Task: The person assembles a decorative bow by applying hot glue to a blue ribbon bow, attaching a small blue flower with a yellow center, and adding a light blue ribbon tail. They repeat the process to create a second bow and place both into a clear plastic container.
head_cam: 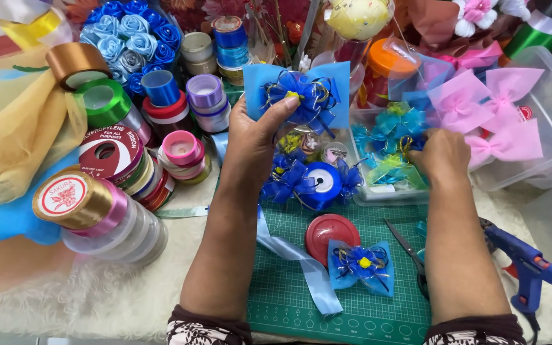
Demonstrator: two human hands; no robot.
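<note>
My left hand (253,137) holds up a light blue fabric bow (298,94) with a dark blue mesh rosette and gold loops at its centre, thumb pressed on the rosette. My right hand (441,155) reaches into a clear plastic box (378,191) of teal and green ribbon bows (394,131), fingers curled among them; what it grips is hidden. A second finished blue bow (360,265) lies on the green cutting mat (352,313). A blue ribbon roll (322,182) sits between my hands.
Many ribbon spools (107,153) stack at the left. Pink bows (496,112) lie in a clear tub at the right. A red round lid (330,231), scissors (410,252) and a blue glue gun (528,268) rest near the mat. Blue fabric roses (129,35) stand behind.
</note>
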